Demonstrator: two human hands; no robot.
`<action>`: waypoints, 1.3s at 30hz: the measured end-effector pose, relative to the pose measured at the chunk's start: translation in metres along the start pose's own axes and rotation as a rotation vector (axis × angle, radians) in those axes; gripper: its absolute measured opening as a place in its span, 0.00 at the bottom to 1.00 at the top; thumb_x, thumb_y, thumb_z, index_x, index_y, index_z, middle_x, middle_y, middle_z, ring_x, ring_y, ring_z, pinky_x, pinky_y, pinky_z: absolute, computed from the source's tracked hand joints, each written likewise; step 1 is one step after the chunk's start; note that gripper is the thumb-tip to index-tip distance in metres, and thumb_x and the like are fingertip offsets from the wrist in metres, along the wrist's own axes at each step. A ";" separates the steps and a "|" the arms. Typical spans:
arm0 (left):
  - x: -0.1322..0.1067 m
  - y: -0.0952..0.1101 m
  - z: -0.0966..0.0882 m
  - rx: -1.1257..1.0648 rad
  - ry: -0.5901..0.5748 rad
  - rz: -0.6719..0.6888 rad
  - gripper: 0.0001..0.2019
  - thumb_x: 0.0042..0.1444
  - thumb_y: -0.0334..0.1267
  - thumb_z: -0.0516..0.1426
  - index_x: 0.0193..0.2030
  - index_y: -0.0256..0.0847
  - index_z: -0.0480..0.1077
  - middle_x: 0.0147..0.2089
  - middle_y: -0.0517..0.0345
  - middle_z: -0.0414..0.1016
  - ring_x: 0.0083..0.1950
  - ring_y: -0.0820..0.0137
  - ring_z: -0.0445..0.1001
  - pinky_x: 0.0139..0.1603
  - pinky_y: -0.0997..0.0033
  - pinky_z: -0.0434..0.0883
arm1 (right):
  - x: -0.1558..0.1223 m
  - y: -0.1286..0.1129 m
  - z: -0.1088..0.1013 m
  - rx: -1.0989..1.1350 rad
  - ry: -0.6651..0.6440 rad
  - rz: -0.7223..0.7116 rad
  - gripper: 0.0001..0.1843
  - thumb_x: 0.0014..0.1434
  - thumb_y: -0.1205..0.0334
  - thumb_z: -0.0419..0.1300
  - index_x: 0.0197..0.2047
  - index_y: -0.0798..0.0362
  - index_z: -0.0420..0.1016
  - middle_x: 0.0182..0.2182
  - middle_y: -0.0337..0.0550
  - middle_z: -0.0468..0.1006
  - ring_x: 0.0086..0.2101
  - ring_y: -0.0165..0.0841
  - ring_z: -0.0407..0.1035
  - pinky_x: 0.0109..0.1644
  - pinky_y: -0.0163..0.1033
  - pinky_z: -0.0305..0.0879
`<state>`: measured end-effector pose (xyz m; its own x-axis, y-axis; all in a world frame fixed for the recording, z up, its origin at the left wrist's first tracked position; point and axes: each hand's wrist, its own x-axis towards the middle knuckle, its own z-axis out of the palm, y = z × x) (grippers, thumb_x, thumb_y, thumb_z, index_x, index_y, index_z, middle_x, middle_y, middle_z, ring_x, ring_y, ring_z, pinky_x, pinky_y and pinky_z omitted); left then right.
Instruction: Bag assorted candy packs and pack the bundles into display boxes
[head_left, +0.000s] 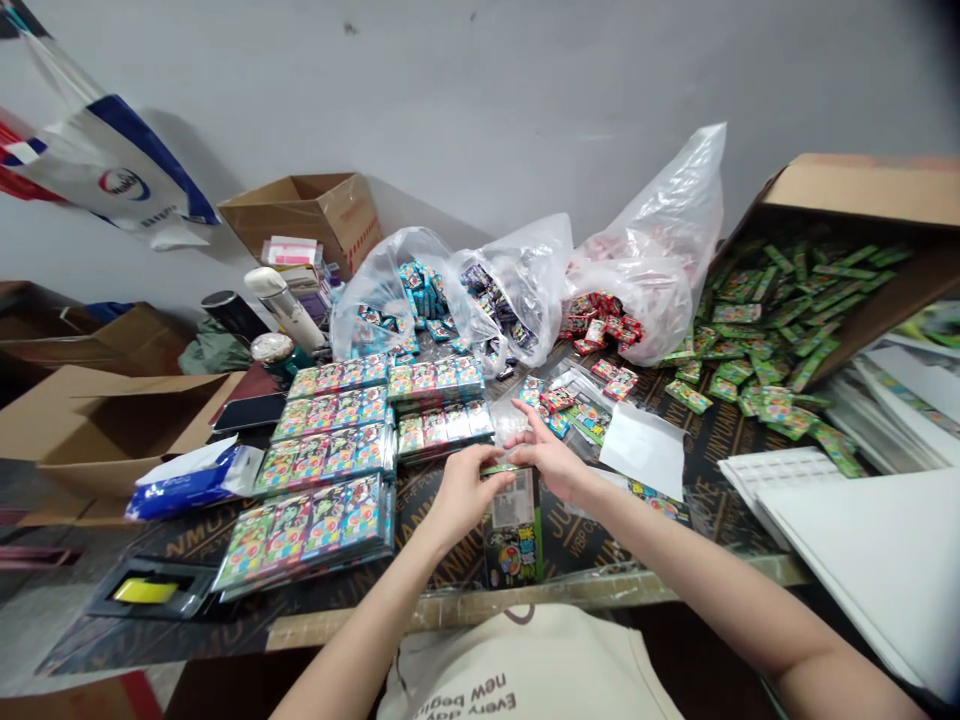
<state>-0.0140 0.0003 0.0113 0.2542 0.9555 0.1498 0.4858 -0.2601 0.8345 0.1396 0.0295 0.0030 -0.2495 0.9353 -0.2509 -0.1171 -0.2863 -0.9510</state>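
Low in front of me lies a clear plastic bag (514, 545) with a dark, brightly printed card in it and a white label panel near its upper end. My left hand (472, 490) pinches the bag's upper edge, thumb and fingers pressed together. My right hand (551, 457) is at the same end, its fingers bent around the thin clear plastic flap; the exact grip is partly hidden. A green strip shows between the two hands. Left of them are stacks of filled candy packs (322, 460) and a shorter stack (442, 430), each showing several coloured packets in a row.
Clear bags hold blue packets (424, 295), purple packets (495, 300) and red packets (604, 320). Green packets (780, 310) spill from a tipped carton at right. A white paper (643, 450) and white sheets (862, 530) lie right. Bottles (285, 305) and a phone (250, 413) stand or lie left.
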 end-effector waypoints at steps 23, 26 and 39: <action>-0.035 -0.014 -0.010 -0.180 0.169 0.014 0.15 0.50 0.37 0.59 0.46 0.43 0.71 0.50 0.51 0.72 0.51 0.63 0.70 0.53 0.61 0.66 | -0.034 -0.004 -0.008 -0.480 -0.156 -0.346 0.40 0.46 0.65 0.64 0.61 0.46 0.54 0.26 0.34 0.73 0.26 0.28 0.67 0.32 0.34 0.65; -0.028 -0.005 -0.011 -0.161 0.160 -0.001 0.06 0.50 0.36 0.59 0.36 0.40 0.75 0.37 0.54 0.77 0.39 0.67 0.75 0.41 0.68 0.71 | -0.032 0.008 0.001 -0.356 -0.072 -0.341 0.37 0.48 0.63 0.63 0.60 0.46 0.55 0.34 0.39 0.75 0.30 0.30 0.70 0.34 0.35 0.67; -0.023 -0.008 -0.019 -0.076 0.055 0.177 0.06 0.53 0.36 0.57 0.34 0.39 0.75 0.33 0.54 0.77 0.34 0.70 0.74 0.37 0.72 0.70 | -0.044 0.007 0.005 -0.400 0.091 -0.410 0.17 0.54 0.63 0.59 0.48 0.48 0.68 0.28 0.38 0.76 0.29 0.32 0.72 0.35 0.39 0.70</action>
<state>-0.0397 -0.0169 0.0116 0.2832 0.9024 0.3246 0.3726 -0.4154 0.8298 0.1452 -0.0144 0.0086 -0.1748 0.9724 0.1549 0.1901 0.1877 -0.9637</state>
